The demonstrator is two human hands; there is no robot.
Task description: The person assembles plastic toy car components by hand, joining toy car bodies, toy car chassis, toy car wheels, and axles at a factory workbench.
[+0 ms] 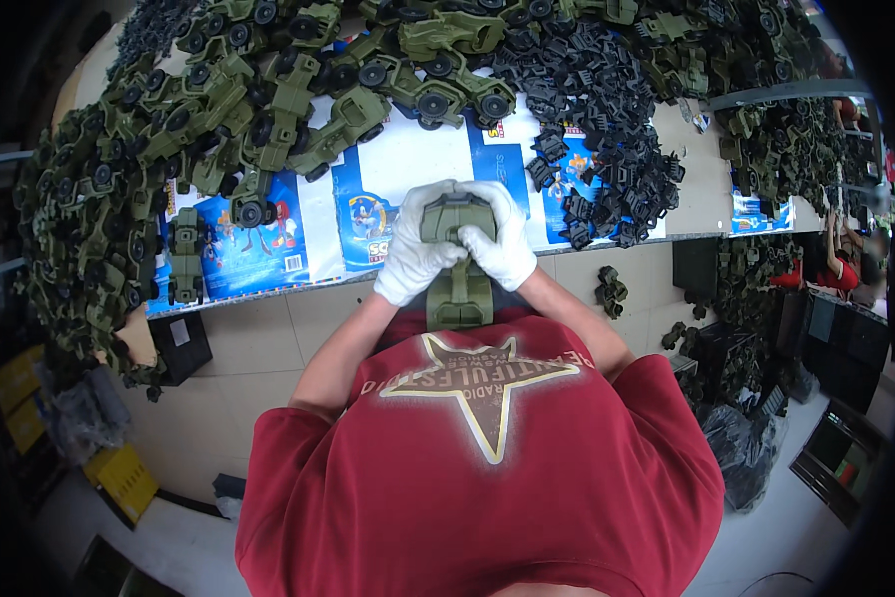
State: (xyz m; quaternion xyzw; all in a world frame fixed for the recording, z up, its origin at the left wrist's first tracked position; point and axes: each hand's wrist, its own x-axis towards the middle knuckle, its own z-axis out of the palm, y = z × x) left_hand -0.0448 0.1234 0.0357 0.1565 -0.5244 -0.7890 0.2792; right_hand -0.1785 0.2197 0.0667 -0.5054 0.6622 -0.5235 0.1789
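Gripping an olive-green toy vehicle (pixel 459 294) from both sides, two white-gloved hands meet close in front of the wearer's red shirt (pixel 477 488), at the near edge of the worktop (pixel 693 149). The left hand (pixel 413 244) wraps the vehicle's left flank, its thumb reaching in over the body; the right hand (pixel 504 239) mirrors it on the other flank, thumb bent onto the upper surface. Neither is spread: both are closed around the body, though the fingertips at the far end are hidden, so how hard they press cannot be told. The vehicle points lengthwise away from the chest, its near end almost against the shirt, probably because a short, central hold lets both thumbs bear on it evenly and keeps it from twisting.

Beyond the hands, a heap of green vehicles (pixel 293 99) curves across the left and far side, while a pile of black parts (pixel 607 119) lies to the right; keeping the two kinds largely apart seems meant to leave each easy to pick out. Blue-and-white printed sheets (pixel 253 239) lie beneath them, perhaps as a cover. One single vehicle (pixel 186 261) sits near the left front edge.
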